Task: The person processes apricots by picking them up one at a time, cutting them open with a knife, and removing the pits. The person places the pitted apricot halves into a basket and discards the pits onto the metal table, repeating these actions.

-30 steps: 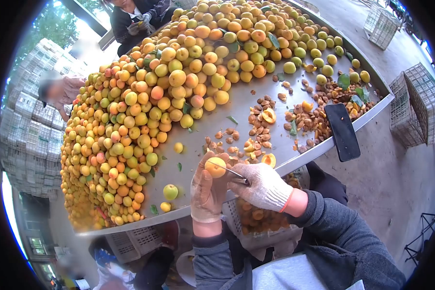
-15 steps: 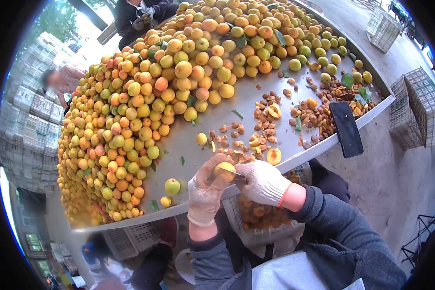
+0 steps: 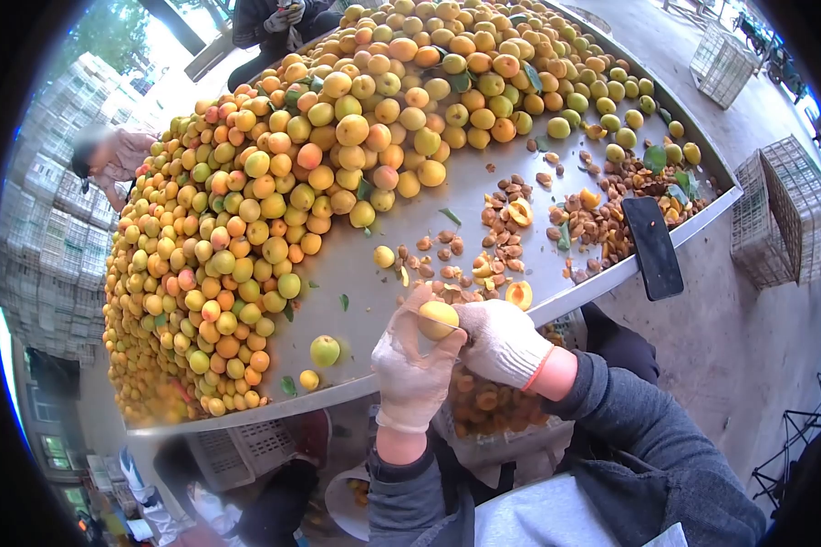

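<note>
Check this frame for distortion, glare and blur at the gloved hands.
Head view: fisheye curves the grey metal table, black vignette rings the frame; head view: soft daylight, sky blown out upper left; head view: white-gloved left hand, right hand and round yellow apricot look sharp.

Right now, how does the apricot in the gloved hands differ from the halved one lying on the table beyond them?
The held apricot shows rounded yellow skin with no cut visible; the halved apricot lies open, orange flesh facing up. The held apricot is gripped in the left hand with the right hand pressed against it; the halved apricot rests untouched on the table. Both are apricots near the table's front edge.
</note>
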Demonstrator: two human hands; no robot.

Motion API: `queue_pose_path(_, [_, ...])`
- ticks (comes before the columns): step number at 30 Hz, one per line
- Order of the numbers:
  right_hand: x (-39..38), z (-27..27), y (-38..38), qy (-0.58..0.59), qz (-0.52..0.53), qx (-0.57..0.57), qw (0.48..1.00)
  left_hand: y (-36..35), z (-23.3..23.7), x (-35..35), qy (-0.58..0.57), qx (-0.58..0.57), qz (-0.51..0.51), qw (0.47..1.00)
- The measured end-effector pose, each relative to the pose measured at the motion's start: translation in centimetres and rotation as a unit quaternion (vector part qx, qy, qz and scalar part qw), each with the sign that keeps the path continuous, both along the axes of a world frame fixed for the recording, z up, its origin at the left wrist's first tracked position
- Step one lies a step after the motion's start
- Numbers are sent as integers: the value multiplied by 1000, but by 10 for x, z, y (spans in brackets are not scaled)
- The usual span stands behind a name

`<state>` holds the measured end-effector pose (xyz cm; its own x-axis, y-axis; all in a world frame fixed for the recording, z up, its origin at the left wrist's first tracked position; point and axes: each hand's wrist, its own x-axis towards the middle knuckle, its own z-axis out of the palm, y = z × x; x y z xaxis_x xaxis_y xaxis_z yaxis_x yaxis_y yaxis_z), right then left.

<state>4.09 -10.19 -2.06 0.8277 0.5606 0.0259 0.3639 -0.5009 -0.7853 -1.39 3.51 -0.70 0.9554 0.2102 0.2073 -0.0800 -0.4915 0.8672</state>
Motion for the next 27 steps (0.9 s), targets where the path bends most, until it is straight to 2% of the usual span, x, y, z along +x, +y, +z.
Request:
queue_pose_path(1, [0, 0, 0, 8, 6, 19, 1000, -2, 0, 0, -1, -1, 0, 1000])
queue_pose_path(3, [1, 1, 0, 14, 14, 37, 999, -7, -3, 0, -48, -160, 5, 986])
queue_pose_path(4, [1, 3, 2, 11, -5, 43, 999, -5, -6, 1, -50, -161, 6, 986])
queue_pose_path(6, [0, 5, 4, 7, -23, 50, 998, 1, -12, 4, -10, -328, -51, 943])
queue_pose_path(10, [-3, 10, 3, -10, -25, 17, 999, -4, -9, 1, 28, -393, -1, 919])
queue_pose_path(11, [-3, 10, 3, -1, -24, 24, 999, -4, -6, 1, -5, -226, 13, 974])
queue_pose_path(12, [-3, 8, 2, 1, -25, 23, 999, -3, -5, 1, -35, -51, 24, 998])
queue_pose_path(13, [-2, 6, 0, 17, -15, 35, 999, -1, -5, 2, -33, -52, 22, 998])
queue_pose_path(15, [-1, 2, -2, 32, -8, 47, 998, 2, -4, 5, -115, 155, 10, 981])
queue_pose_path(16, [0, 0, -2, 73, 1, 75, 995, 0, -5, 6, -116, 154, 7, 981])
queue_pose_path(18, [1, 1, -1, 110, 10, 103, 989, -4, -6, 7, -76, -50, 1, 996])
queue_pose_path(19, [0, 3, 0, 74, -9, 114, 991, -7, -9, 7, -77, -50, 1, 996])
queue_pose_path(21, [-1, 5, 2, 40, -28, 126, 991, -11, -16, 8, -56, -321, -18, 945])
queue_pose_path(22, [-1, 7, 3, 16, -39, 85, 995, -10, -16, 7, -55, -320, -18, 946])
queue_pose_path(24, [-2, 6, 4, -8, -48, 42, 998, -9, -10, 8, -10, -424, -28, 905])
queue_pose_path(27, [-7, 3, 6, -33, -73, 29, 996, -15, -1, 6, 34, -373, 28, 927])
